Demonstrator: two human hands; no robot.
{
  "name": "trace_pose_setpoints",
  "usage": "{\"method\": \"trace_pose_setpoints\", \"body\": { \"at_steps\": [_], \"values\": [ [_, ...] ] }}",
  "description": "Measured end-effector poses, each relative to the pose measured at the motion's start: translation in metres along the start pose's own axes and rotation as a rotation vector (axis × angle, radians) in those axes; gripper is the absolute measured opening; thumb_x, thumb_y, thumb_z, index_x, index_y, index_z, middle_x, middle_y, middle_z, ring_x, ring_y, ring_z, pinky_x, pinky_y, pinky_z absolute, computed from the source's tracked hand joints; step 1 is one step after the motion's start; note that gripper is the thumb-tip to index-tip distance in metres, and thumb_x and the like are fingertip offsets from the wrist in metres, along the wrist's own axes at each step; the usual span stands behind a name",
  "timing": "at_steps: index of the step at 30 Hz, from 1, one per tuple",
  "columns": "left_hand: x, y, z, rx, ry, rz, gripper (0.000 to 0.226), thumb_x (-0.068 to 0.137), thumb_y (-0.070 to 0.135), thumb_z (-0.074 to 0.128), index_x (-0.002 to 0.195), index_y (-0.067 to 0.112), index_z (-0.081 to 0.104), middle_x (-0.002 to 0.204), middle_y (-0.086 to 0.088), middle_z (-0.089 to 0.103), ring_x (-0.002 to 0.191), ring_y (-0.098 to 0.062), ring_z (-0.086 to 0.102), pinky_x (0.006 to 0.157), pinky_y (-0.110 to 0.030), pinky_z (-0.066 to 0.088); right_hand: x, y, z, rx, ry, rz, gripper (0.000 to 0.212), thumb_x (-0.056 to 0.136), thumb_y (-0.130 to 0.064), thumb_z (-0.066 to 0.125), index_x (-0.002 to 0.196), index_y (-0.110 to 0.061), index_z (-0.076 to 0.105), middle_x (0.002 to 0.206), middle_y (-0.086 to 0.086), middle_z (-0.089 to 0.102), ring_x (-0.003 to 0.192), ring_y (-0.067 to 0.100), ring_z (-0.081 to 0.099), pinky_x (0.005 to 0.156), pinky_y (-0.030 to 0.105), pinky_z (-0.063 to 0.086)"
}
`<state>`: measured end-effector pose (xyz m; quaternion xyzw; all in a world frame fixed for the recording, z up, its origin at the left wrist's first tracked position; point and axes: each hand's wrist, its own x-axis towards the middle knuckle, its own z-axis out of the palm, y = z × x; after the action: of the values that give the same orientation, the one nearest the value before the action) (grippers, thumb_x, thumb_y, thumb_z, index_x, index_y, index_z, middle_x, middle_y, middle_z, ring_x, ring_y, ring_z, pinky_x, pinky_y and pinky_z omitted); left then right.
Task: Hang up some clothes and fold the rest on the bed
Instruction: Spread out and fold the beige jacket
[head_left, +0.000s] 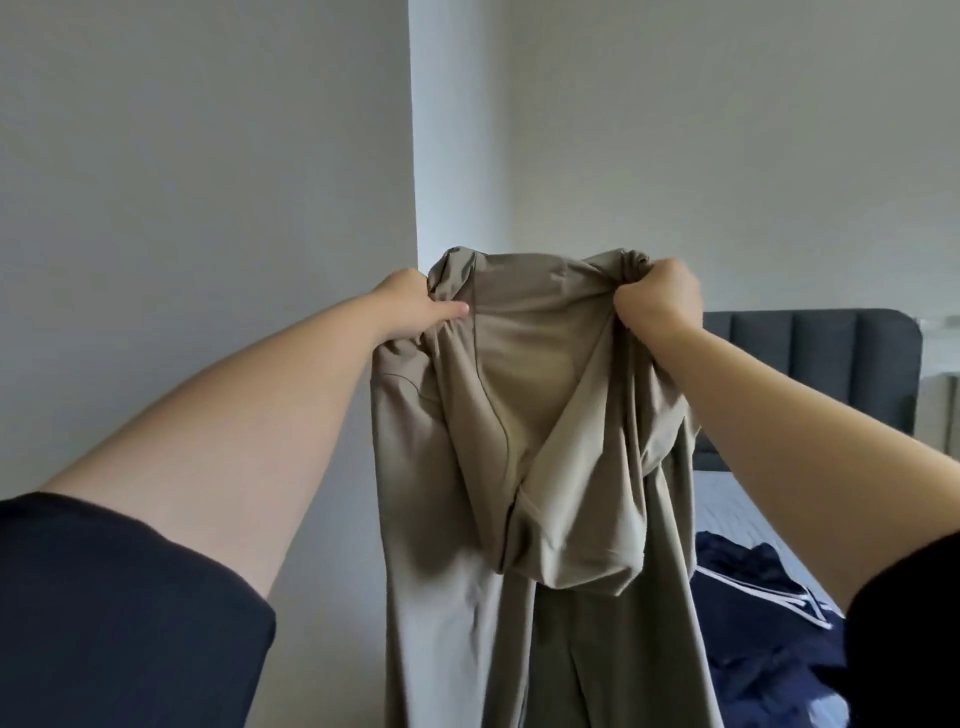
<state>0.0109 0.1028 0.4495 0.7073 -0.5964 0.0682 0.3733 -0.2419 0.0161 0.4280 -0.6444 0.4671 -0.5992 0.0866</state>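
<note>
Pale wall (208, 156), rumpled khaki trousers (519, 415), left hand (410, 306), right hand (660, 296) gripping

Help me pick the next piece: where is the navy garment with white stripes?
Head view, lower right: the navy garment lies crumpled on the bed, beside the held-up beige trousers, below the headboard.
</note>
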Motion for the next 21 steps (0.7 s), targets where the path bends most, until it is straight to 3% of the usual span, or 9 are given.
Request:
{"method": "trace_pose_setpoints", "body": {
  "at_steps": [3,6,12,14,16,17,19,21],
  "values": [
    [-0.007,-0.013,0.039,0.048,-0.167,-0.058,0.039,0.085,0.049,0.064,0.080,0.013,0.049,0.079,0.001,0.051,0.071,-0.015,0.050,0.057,-0.027,0.034,-0.002,0.037,0.005,-0.205,-0.185,0.022,0.018,0.077,-0.004,0.048,0.061,-0.009,0.042,0.062,0.006,0.047,0.054,0.019,0.043,0.046,0.024,0.029],
    [-0.020,-0.033,0.107,0.117,-0.228,-0.139,0.041,0.089,0.045,0.060,0.077,0.010,0.044,0.078,-0.002,0.047,0.073,-0.019,0.047,0.058,-0.029,0.032,-0.021,0.090,0.029,-0.345,-0.344,0.055,0.020,0.079,-0.006,0.051,0.061,-0.008,0.043,0.063,0.006,0.049,0.055,0.020,0.046,0.046,0.025,0.031],
    [-0.055,-0.082,0.243,0.287,-0.382,-0.266,0.023,0.093,0.034,0.051,0.090,0.011,0.049,0.092,-0.004,0.048,0.095,-0.027,0.055,0.072,-0.029,0.039,-0.084,0.198,0.088,-0.678,-0.601,0.109,0.015,0.079,-0.010,0.052,0.066,-0.010,0.046,0.072,0.007,0.052,0.070,0.028,0.052,0.060,0.028,0.039],
    [-0.063,-0.095,0.277,0.278,-0.491,-0.351,0.014,0.090,0.019,0.047,0.081,0.008,0.049,0.076,-0.005,0.052,0.078,-0.027,0.059,0.063,-0.026,0.040,-0.101,0.227,0.107,-0.765,-0.672,0.137,0.016,0.084,-0.013,0.052,0.069,-0.011,0.046,0.072,0.005,0.050,0.073,0.027,0.052,0.057,0.028,0.037],
    [-0.065,-0.106,0.305,0.156,-0.573,-0.501,0.016,0.084,0.006,0.044,0.069,0.004,0.050,0.054,-0.010,0.056,0.052,-0.024,0.054,0.052,-0.022,0.041,-0.112,0.248,0.124,-0.781,-0.715,0.183,0.014,0.087,-0.015,0.051,0.075,-0.010,0.050,0.073,0.006,0.050,0.075,0.029,0.053,0.055,0.028,0.036],
    [-0.062,-0.111,0.317,0.014,-0.571,-0.592,0.018,0.085,0.004,0.046,0.068,0.003,0.052,0.052,-0.012,0.061,0.051,-0.025,0.057,0.053,-0.024,0.046,-0.114,0.257,0.133,-0.729,-0.706,0.236,0.012,0.088,-0.013,0.050,0.079,-0.007,0.053,0.075,0.008,0.053,0.076,0.030,0.054,0.056,0.029,0.038],
    [-0.056,-0.120,0.341,-0.406,-0.501,-0.725,0.011,0.089,0.005,0.053,0.084,-0.001,0.061,0.086,-0.017,0.072,0.083,-0.029,0.067,0.077,-0.034,0.056,-0.115,0.272,0.149,-0.520,-0.605,0.348,0.015,0.090,-0.011,0.046,0.086,-0.001,0.057,0.080,0.015,0.061,0.081,0.035,0.061,0.063,0.033,0.046],
    [-0.056,-0.125,0.364,-0.723,-0.433,-0.688,0.031,0.094,0.013,0.052,0.125,0.007,0.054,0.127,-0.014,0.059,0.118,-0.029,0.056,0.102,-0.038,0.045,-0.118,0.286,0.165,-0.301,-0.543,0.390,0.017,0.091,-0.010,0.047,0.102,-0.001,0.055,0.098,0.019,0.062,0.099,0.038,0.060,0.075,0.035,0.046]
  ]
}}
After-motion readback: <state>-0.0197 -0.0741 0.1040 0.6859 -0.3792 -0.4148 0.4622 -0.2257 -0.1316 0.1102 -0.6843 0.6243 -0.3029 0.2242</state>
